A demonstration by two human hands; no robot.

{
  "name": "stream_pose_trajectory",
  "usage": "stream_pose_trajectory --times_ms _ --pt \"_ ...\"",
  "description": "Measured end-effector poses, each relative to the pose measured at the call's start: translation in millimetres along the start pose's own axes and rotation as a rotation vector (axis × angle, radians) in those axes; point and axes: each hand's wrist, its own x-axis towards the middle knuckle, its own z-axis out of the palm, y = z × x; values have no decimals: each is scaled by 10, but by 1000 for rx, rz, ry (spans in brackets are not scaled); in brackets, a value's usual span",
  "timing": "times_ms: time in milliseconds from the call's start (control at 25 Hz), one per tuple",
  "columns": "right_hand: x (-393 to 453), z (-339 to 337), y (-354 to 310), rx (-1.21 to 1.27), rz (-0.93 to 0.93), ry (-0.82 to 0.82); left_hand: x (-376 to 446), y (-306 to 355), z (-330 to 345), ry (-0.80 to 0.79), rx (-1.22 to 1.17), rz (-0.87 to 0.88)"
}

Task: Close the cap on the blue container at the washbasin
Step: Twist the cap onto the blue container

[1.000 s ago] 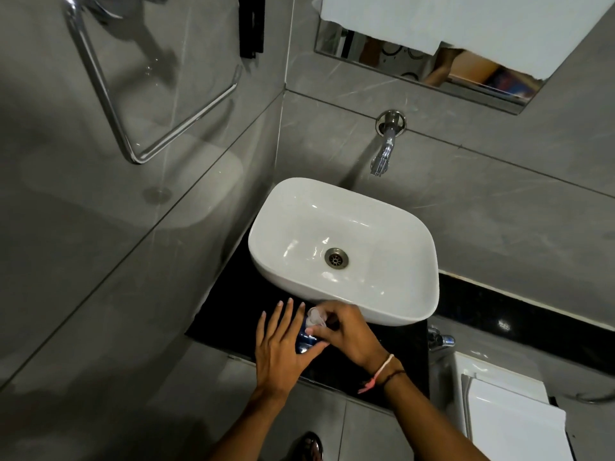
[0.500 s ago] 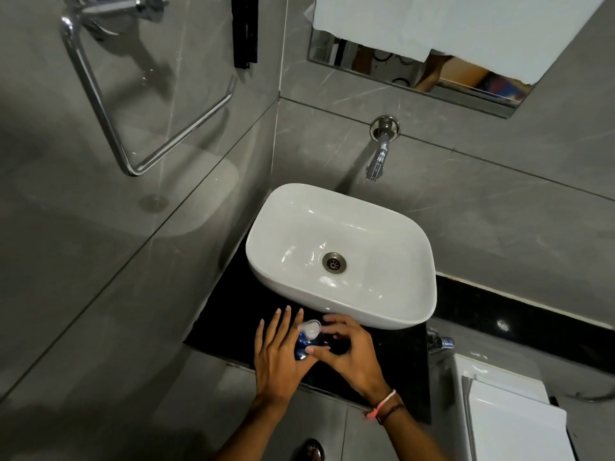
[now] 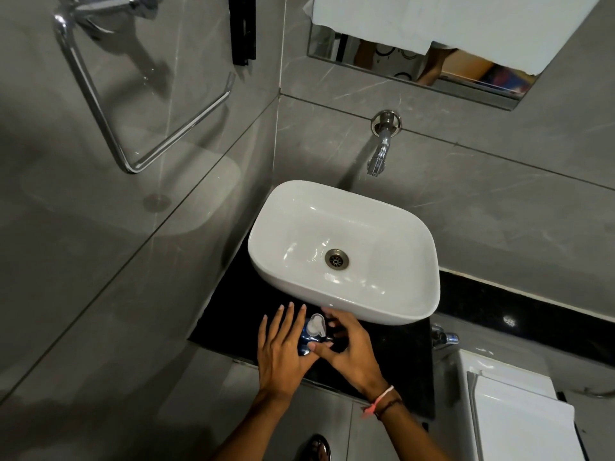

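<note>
The left hand (image 3: 283, 347) lies flat against the left side of the small blue plastic container (image 3: 304, 344), fingers straight, bracing it rather than wrapped around it. The right hand (image 3: 349, 351) curls round the container's right side, its fingers closed on the body just below the white rounded plastic cap (image 3: 316, 325). The container stands between both palms on the glossy black stone counter (image 3: 233, 314). Just beyond the hands sits the white ceramic washbasin (image 3: 382, 304); farther back, the chrome wall tap (image 3: 379, 154).
</note>
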Motion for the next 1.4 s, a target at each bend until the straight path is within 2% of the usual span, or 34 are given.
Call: stream_pose_trajectory --times_ms 80,200,360,480,640,800,1000,1200,1400 --pt "34 33 -18 -18 -17 -28 -1 -1 -8 4 -2 2" --pt "71 15 -7 -15 -7 56 10 6 -16 10 -15 4" --pt "80 22 -18 -31 -41 -39 4 12 -7 21 -17 4" --pt "104 53 -36 -42 -32 37 4 4 -10 24 -18 2" --pt "85 51 -10 -81 -99 -93 -2 -7 -1 -3 -2 7" --pt "111 125 -42 -166 -97 13 -1 -20 -1 -9 8 6" --pt "92 116 2 -184 -191 -78 0 -6 -25 -26 -3 -3" --pt "98 139 -96 -276 -193 44 -12 -37 31 1 5 4" --pt "78 87 -4 -267 -269 -79 7 -8 -33 -4 0 -12"
